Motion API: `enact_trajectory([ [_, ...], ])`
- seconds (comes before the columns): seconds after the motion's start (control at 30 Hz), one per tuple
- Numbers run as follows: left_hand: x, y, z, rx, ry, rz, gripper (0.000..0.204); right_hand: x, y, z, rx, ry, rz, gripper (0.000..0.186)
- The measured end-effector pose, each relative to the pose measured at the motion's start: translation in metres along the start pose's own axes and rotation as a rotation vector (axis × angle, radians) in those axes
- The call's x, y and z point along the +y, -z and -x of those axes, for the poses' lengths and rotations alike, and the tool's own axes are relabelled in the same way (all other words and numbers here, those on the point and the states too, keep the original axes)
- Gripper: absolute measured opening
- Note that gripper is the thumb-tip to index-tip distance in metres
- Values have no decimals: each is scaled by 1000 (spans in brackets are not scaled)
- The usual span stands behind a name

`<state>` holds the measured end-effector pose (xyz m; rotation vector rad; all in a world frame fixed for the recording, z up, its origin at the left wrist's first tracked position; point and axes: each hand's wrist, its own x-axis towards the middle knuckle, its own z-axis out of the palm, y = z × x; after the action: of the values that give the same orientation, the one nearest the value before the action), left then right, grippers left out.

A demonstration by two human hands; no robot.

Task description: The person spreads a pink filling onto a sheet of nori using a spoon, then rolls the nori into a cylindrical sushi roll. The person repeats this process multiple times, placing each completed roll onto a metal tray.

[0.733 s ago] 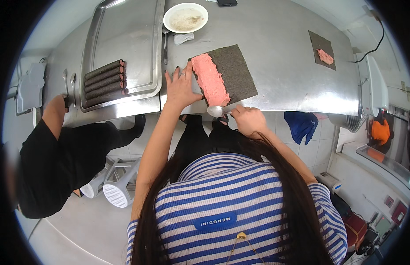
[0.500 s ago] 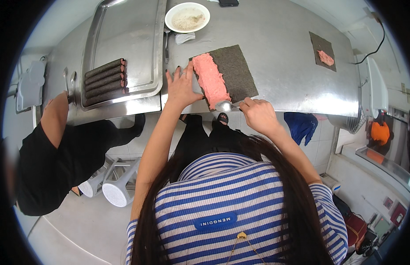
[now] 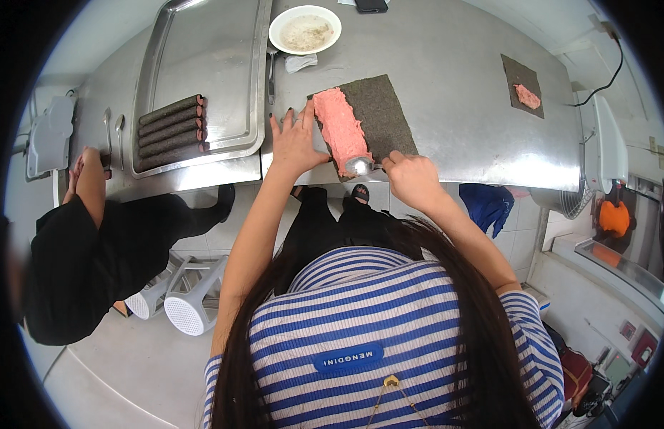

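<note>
A dark seaweed sheet (image 3: 385, 114) lies at the front edge of the steel table, with a band of pink minced paste (image 3: 339, 125) along its left part. My right hand (image 3: 412, 179) grips a metal spoon (image 3: 360, 166), whose bowl rests on the near end of the paste. My left hand (image 3: 294, 143) lies at the sheet's left edge, fingers spread, fingertips and thumb by the seaweed. To the left, several dark seaweed rolls (image 3: 171, 132) with pink ends are lined up side by side in a large metal tray (image 3: 210, 43).
A white bowl (image 3: 305, 30) of pale, wet contents stands at the back, near a crumpled white wrapper (image 3: 300, 63). Far right lies a smaller seaweed piece (image 3: 521, 79) with a pink lump (image 3: 527, 96). A co-worker's arm (image 3: 92, 182) is at the left, near two spoons (image 3: 120, 136).
The spoon and my right hand have shifted slightly left and away from me over the paste. The co-worker's hands have drawn together off the table edge. My left hand stays put.
</note>
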<state>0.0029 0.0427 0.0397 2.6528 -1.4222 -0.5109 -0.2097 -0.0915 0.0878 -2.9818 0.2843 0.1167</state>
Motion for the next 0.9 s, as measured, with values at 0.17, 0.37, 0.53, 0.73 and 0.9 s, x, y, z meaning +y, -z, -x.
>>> enact_trajectory([
  [0.17, 1, 0, 0, 5, -4, 0, 125, 8, -5, 9, -112, -96, 22, 15],
  [0.37, -4, -6, 0, 48, -14, 44, 126, 29, 15, 15, -75, -82, -23, 11],
  [0.53, -2, -3, 0, 24, -8, 13, 125, 37, 6, 2, 69, 31, -67, 10],
  [0.73, -1, -3, -1, 14, 5, 31, 125, 48, -12, -38, 166, 112, -94, 10],
  [0.9, -1, -2, 0, 6, 14, 35, 124, 59, -18, -74, 223, 138, -53, 13],
])
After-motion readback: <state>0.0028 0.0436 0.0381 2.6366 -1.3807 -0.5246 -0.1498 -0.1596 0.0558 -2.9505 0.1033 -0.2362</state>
